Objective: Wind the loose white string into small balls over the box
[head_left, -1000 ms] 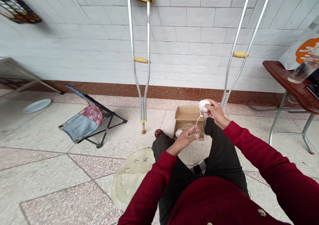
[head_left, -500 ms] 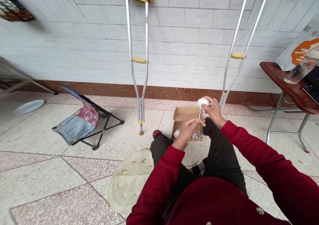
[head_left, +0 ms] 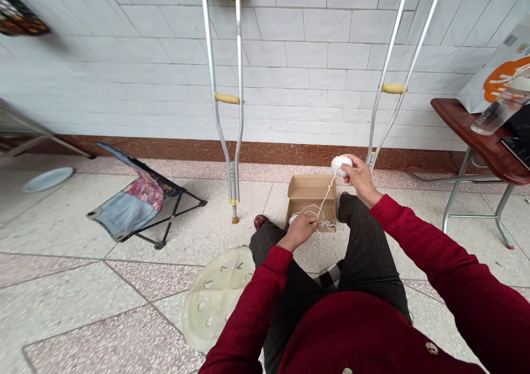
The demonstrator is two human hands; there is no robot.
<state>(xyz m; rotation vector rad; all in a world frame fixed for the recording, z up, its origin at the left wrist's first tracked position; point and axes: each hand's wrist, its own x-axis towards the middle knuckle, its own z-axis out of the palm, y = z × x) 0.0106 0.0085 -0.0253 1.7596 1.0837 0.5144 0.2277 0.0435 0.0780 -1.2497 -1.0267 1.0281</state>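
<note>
My right hand [head_left: 359, 179] grips a ball of white yarn [head_left: 341, 165], held up above the right back corner of an open cardboard box [head_left: 311, 186]. From the ball a strand of yarn [head_left: 327, 192] runs down and left to my left hand [head_left: 303, 229], whose fingers pinch it over the box's front edge. Inside the box, loose loops of white yarn [head_left: 328, 224] lie at the right. Part of another white bundle [head_left: 293, 218] shows at the left, mostly hidden behind my left hand. The box stands on the floor between my feet.
Two crutches [head_left: 234, 181] [head_left: 393, 89] lean on the tiled wall. A folding chair [head_left: 128, 203] stands left, with a round pale mat [head_left: 207, 308] nearer me and a whitish dish [head_left: 48, 180] beyond. At right, a brown stool [head_left: 464, 126] holds a bottle [head_left: 499, 109] and a bag [head_left: 497, 76].
My left hand has moved down and left, away from the ball, with the strand now stretched longer between my hands. My right hand and the ball have shifted slightly right.
</note>
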